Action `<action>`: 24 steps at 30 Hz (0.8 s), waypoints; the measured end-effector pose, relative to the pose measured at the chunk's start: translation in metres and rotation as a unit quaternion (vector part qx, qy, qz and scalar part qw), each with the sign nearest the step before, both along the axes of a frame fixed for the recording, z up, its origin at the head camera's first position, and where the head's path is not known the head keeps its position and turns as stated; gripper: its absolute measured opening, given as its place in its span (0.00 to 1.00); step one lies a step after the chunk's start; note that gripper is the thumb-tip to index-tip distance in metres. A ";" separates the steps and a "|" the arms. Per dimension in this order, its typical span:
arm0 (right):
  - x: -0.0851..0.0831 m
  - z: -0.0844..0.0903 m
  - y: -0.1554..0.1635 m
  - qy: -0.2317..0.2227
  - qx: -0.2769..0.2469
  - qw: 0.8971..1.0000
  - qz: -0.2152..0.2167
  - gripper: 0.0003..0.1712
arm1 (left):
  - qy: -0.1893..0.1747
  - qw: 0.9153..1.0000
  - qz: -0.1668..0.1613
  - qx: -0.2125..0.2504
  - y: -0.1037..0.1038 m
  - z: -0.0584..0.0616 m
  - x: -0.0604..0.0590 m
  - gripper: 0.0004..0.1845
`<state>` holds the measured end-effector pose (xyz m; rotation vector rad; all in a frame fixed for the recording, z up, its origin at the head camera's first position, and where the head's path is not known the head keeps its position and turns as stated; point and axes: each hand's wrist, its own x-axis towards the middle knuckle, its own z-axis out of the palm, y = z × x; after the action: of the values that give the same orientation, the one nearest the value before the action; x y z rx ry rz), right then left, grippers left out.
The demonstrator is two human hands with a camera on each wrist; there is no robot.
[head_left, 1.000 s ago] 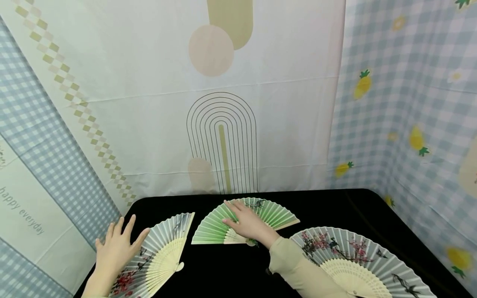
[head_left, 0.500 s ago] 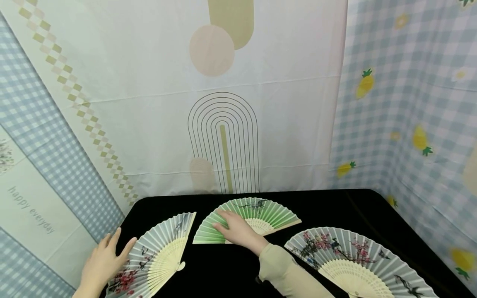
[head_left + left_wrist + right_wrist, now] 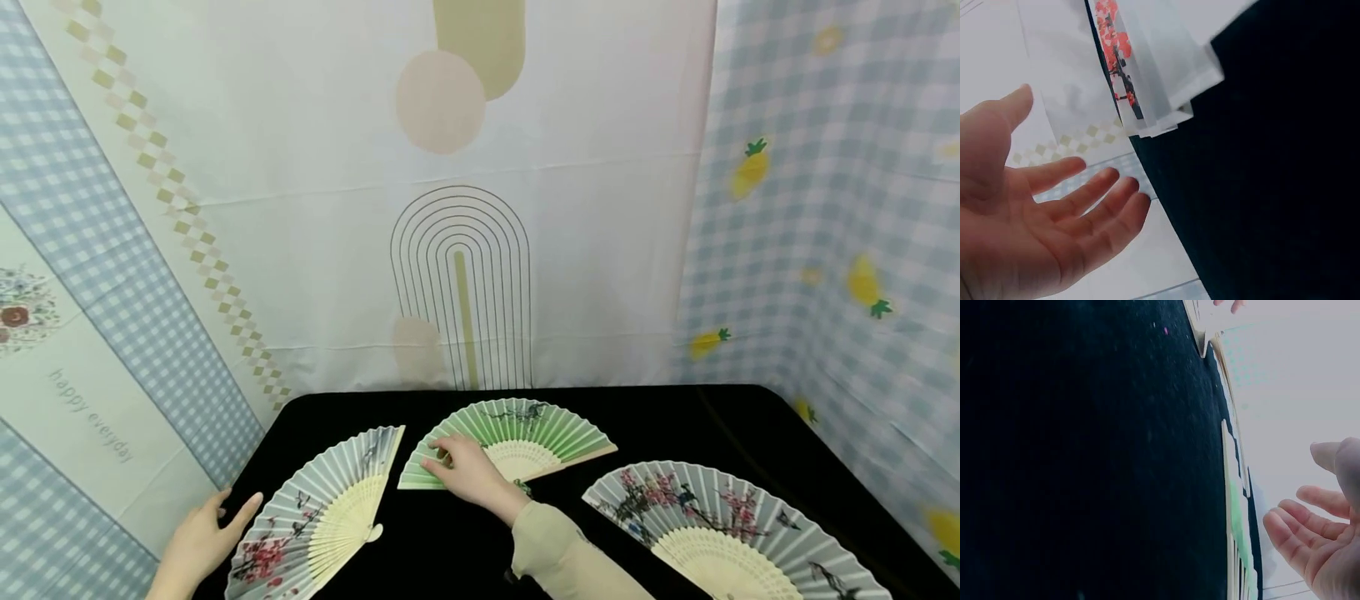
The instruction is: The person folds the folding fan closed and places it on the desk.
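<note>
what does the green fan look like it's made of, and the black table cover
Green fan: pleated leaf with a matte look, paper or thin fabric, I cannot tell which, on pale slats that look like bamboo or light wood. Black table cover: dull and lint-flecked in the right wrist view, so probably cloth.

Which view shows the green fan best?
The head view: the whole green fan lies spread open on the black table under the right hand. The right wrist view shows only its edge; the left wrist view misses it.
</note>
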<state>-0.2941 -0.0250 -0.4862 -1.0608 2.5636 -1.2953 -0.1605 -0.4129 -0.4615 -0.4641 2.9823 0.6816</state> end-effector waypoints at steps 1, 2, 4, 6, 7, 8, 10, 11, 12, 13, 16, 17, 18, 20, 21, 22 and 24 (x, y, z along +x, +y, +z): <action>0.001 -0.001 -0.001 -0.004 -0.001 1.000 0.003 0.25 | 0.001 1.000 0.000 0.006 0.001 -0.001 0.001 0.50; 0.001 -0.002 -0.002 -0.003 -0.001 1.000 0.005 0.24 | 0.002 1.000 -0.001 0.013 0.001 -0.002 0.002 0.49; 0.003 -0.003 -0.004 -0.005 0.002 1.000 0.006 0.23 | -0.003 1.000 0.002 0.030 0.001 -0.004 0.004 0.48; 0.005 -0.003 -0.007 -0.005 0.005 1.000 0.004 0.21 | -0.012 0.998 0.006 0.058 0.001 -0.005 0.006 0.48; 0.006 -0.003 -0.008 -0.011 0.005 1.000 0.003 0.21 | -0.017 0.997 0.008 0.073 0.000 -0.006 0.007 0.48; 0.008 -0.002 -0.010 -0.014 0.004 1.000 0.001 0.21 | -0.021 0.996 0.011 0.088 0.000 -0.007 0.008 0.48; 0.011 -0.002 -0.014 -0.030 0.000 1.000 0.002 0.20 | -0.033 0.992 0.021 0.122 -0.001 -0.009 0.010 0.48; 0.013 -0.002 -0.016 -0.034 0.001 0.999 0.000 0.20 | -0.037 0.989 0.026 0.139 -0.001 -0.010 0.011 0.48; 0.014 -0.003 -0.019 -0.044 0.000 0.999 0.001 0.20 | -0.039 0.988 0.029 0.148 -0.001 -0.010 0.011 0.48; 0.015 -0.004 -0.021 -0.055 -0.002 0.999 0.003 0.19 | -0.041 0.986 0.031 0.157 -0.002 -0.010 0.011 0.48; 0.017 -0.008 -0.029 -0.072 -0.005 0.997 0.008 0.17 | -0.047 0.984 0.036 0.169 -0.003 -0.012 0.011 0.47; 0.017 -0.010 -0.031 -0.075 -0.003 0.997 0.007 0.16 | -0.048 0.984 0.036 0.170 -0.002 -0.013 0.011 0.47; 0.017 -0.011 -0.033 -0.076 0.000 0.997 0.008 0.15 | -0.048 0.984 0.036 0.170 -0.002 -0.013 0.011 0.47; 0.019 -0.013 -0.037 -0.062 0.005 0.998 0.002 0.13 | -0.048 0.983 0.034 0.171 -0.001 -0.015 0.009 0.48; 0.019 -0.014 -0.038 -0.053 0.009 0.999 -0.002 0.13 | -0.048 0.983 0.033 0.172 0.000 -0.015 0.008 0.48; 0.020 -0.015 -0.040 -0.044 0.013 0.999 -0.006 0.12 | -0.049 0.983 0.033 0.172 0.001 -0.015 0.008 0.49; 0.021 -0.016 -0.043 -0.023 0.017 1.000 -0.011 0.13 | -0.049 0.984 0.031 0.171 0.002 -0.016 0.007 0.49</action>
<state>-0.2733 -0.0682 -0.5022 -0.9871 2.5615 -1.2613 -0.1539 -0.4110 -0.4770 -0.5463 2.6914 1.1139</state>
